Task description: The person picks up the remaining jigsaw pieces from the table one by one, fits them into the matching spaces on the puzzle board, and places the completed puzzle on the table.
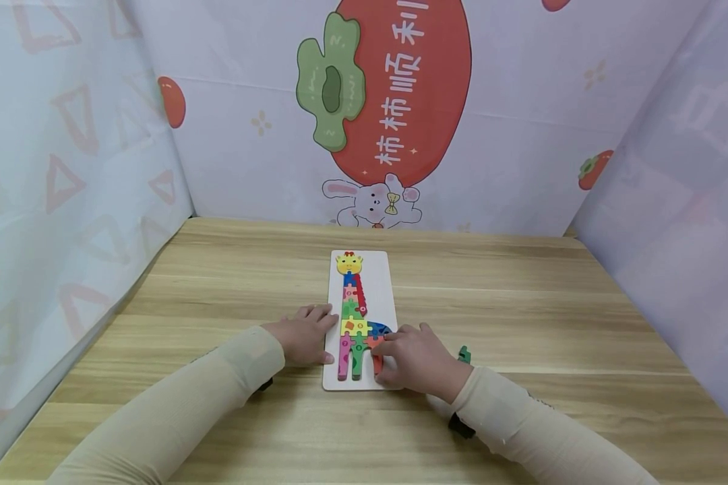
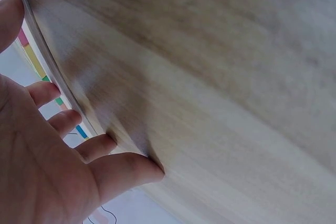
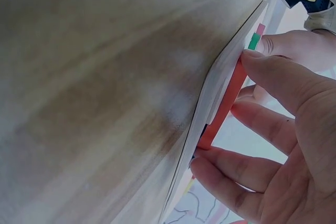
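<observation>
A white puzzle board (image 1: 376, 283) lies on the table, bearing a giraffe made of colorful jigsaw pieces. Its yellow head (image 1: 348, 263) is at the far end, and pink and green leg pieces (image 1: 356, 360) are at the near end. My right hand (image 1: 417, 360) holds the orange-red leg piece (image 3: 226, 103) at the board's near right, thumb at its lower end and fingers by its upper part. Beside it the blue piece (image 1: 377, 329) is partly covered by my fingers. My left hand (image 1: 303, 337) rests along the board's left edge, fingers spread and thumb near the lower corner.
A small green piece (image 1: 464, 353) lies on the wooden table (image 1: 249, 269) just right of my right wrist. Printed cloth walls (image 1: 509, 168) stand behind the table and along both sides. Dark wrist devices (image 1: 461, 426) sit under the sleeves.
</observation>
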